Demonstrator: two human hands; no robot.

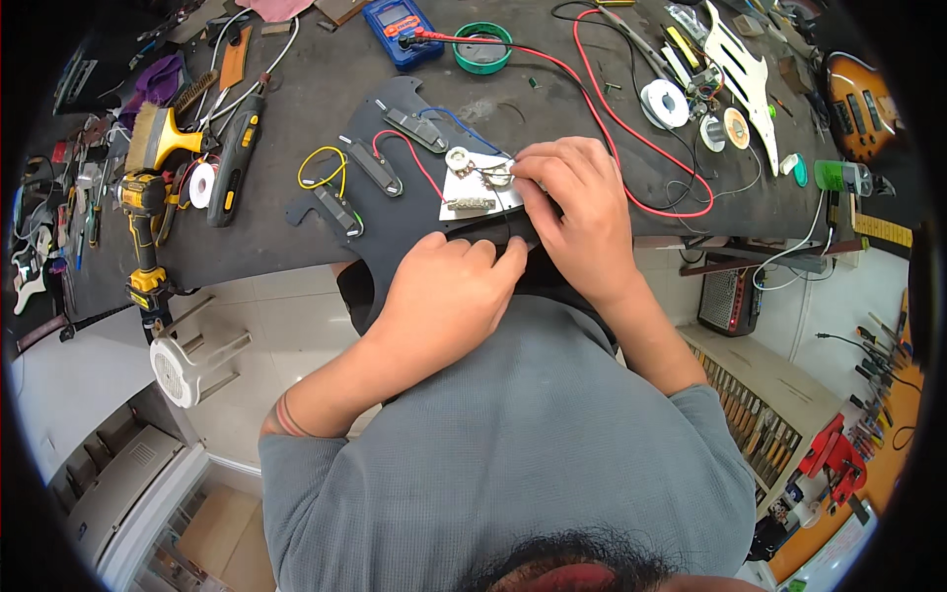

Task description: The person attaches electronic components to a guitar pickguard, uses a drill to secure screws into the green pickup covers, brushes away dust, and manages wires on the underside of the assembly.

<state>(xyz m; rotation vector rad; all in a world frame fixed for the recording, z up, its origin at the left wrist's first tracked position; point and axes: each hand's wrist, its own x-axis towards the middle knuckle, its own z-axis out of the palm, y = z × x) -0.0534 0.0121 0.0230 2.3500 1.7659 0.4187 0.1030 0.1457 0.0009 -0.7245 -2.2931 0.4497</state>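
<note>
A dark guitar pickguard [380, 123] lies at the bench's front edge with three pickups [375, 168], coloured wires and a white plate [454, 192] bearing round potentiometers [457, 160] and a metal switch [470, 203]. My right hand [577, 207] pinches a thin dark wire [490, 169] beside the right potentiometer, fingertips at the plate's right side. My left hand [454, 296] is closed just below the plate, fingers curled at the pickguard's lower edge where a black wire runs down; what it grips is hidden.
Around the work on the dark bench [296, 89] lie a blue multimeter [390, 30], red lead [612, 118], green tin [481, 59], wire spools [663, 104], a brush [153, 133], drill [140, 197] and white pickguard [745, 79]. A stool [178, 370] stands lower left, an amplifier [725, 296] right.
</note>
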